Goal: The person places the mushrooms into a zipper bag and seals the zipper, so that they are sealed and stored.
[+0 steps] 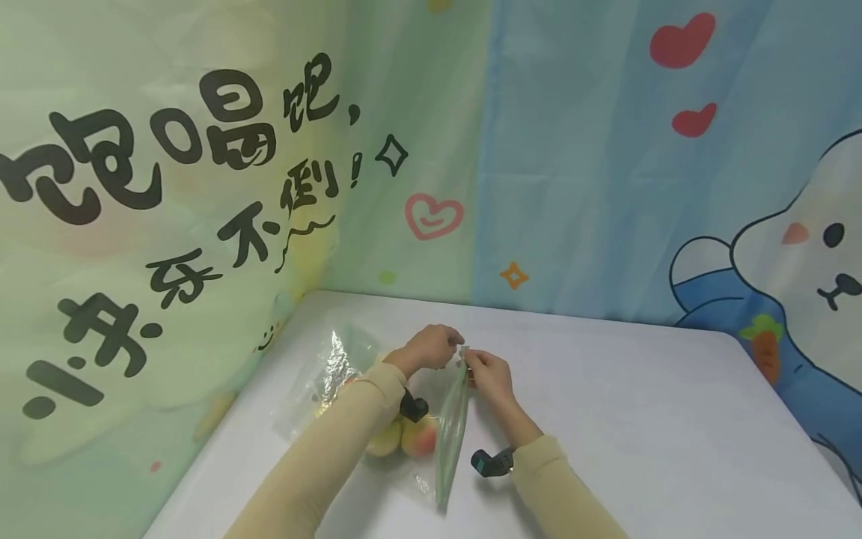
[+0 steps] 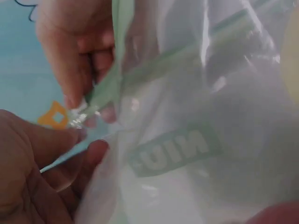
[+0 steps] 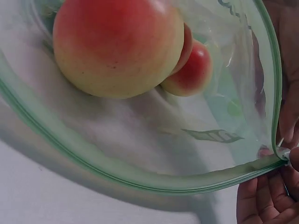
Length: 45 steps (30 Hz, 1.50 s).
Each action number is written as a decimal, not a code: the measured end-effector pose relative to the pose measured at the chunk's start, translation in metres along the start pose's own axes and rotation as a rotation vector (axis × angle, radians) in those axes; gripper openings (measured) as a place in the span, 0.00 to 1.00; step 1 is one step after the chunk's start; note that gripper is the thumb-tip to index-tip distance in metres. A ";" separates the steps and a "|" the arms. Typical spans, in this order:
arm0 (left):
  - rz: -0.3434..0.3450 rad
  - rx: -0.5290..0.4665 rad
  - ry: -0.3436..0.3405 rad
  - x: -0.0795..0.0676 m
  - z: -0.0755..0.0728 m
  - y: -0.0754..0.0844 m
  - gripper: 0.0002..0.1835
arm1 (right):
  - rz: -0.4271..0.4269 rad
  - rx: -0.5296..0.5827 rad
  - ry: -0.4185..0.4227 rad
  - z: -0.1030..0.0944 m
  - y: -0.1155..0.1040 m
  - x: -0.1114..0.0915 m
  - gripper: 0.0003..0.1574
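A clear zip bag (image 1: 337,359) with a green zip edge (image 1: 453,434) lies on the table, holding several round fruits. One red-and-yellow, apple-like fruit (image 3: 117,46) fills much of the right wrist view, a smaller one (image 3: 190,70) behind it. The bag's mouth gapes, its two green edges meeting at a small whitish slider (image 3: 283,153) at the far corner. My left hand (image 1: 434,346) reaches over the bag and pinches that corner. From the other side, my right hand (image 1: 490,374) pinches the green edge close by. Fingertips of both hands nearly meet around the slider.
The white table (image 1: 646,419) extends to the right of the bag. Printed curtains (image 1: 579,165) hang along its back and left sides. A dark wrist camera (image 1: 493,463) sits on my right wrist, another (image 1: 414,406) on my left, over the bag.
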<state>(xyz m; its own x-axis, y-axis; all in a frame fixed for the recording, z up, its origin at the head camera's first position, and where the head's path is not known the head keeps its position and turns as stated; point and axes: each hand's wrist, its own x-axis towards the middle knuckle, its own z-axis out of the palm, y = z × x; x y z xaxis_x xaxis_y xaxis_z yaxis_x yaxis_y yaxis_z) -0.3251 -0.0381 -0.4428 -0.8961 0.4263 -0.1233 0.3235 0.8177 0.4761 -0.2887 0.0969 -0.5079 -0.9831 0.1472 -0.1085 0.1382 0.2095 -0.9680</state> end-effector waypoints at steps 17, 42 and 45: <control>-0.060 0.059 0.228 0.008 0.000 -0.001 0.08 | -0.093 -0.155 -0.048 0.000 0.010 -0.036 0.16; -0.150 0.030 0.271 0.019 -0.010 -0.012 0.08 | -0.071 -0.274 -0.514 -0.024 0.028 -0.146 0.13; -0.129 0.033 0.246 0.019 -0.006 -0.010 0.08 | -0.098 -0.311 -0.509 -0.030 0.031 -0.150 0.12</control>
<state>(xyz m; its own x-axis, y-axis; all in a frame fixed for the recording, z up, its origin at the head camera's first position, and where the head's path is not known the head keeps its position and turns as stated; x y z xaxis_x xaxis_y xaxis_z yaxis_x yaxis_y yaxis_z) -0.3477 -0.0403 -0.4445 -0.9761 0.2143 0.0355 0.2077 0.8729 0.4415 -0.1337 0.1099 -0.5146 -0.9164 -0.3516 -0.1912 -0.0025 0.4828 -0.8757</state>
